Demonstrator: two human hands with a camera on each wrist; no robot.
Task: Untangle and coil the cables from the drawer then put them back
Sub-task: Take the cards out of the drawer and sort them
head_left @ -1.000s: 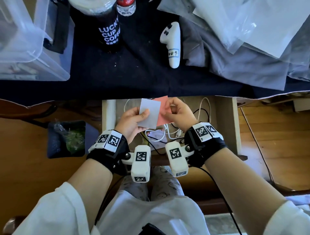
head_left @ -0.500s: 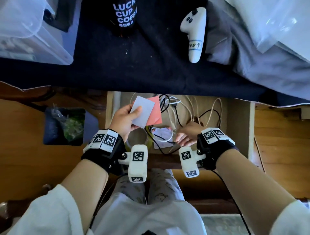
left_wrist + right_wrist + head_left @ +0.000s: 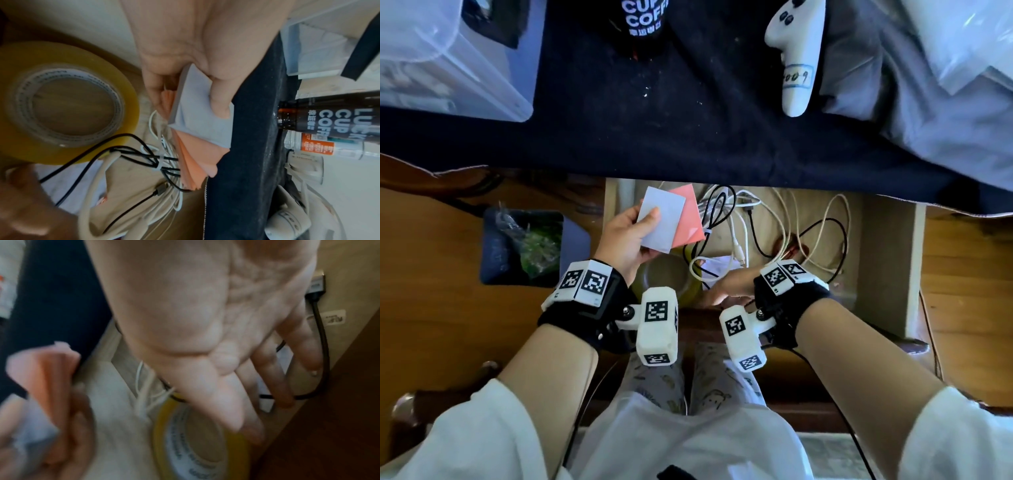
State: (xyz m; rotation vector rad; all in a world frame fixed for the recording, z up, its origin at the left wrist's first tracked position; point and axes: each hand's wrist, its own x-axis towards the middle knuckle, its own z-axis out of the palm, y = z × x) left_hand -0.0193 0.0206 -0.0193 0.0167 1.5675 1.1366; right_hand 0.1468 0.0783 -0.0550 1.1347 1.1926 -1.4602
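A tangle of white, cream and black cables (image 3: 739, 226) lies in the open wooden drawer (image 3: 883, 260). My left hand (image 3: 643, 233) holds a pale blue note pad (image 3: 664, 219) and a salmon pad (image 3: 690, 222) above the drawer's left side, thumb pressed on the blue pad (image 3: 201, 113). My right hand (image 3: 726, 287) is low at the drawer's front. In the right wrist view its fingers (image 3: 283, 378) are straight and spread over a black cable (image 3: 320, 337), holding nothing.
A yellow tape roll (image 3: 61, 100) lies in the drawer's near left corner, between my hands. A dark cloth (image 3: 688, 130) covers the tabletop and overhangs the drawer's back. On it stand a coffee bottle (image 3: 643, 20), a white controller (image 3: 798, 58) and a clear bin (image 3: 448, 61).
My right hand has let go of the pads and dropped to the drawer's front by the cables. My left hand keeps both pads, shifted slightly left.
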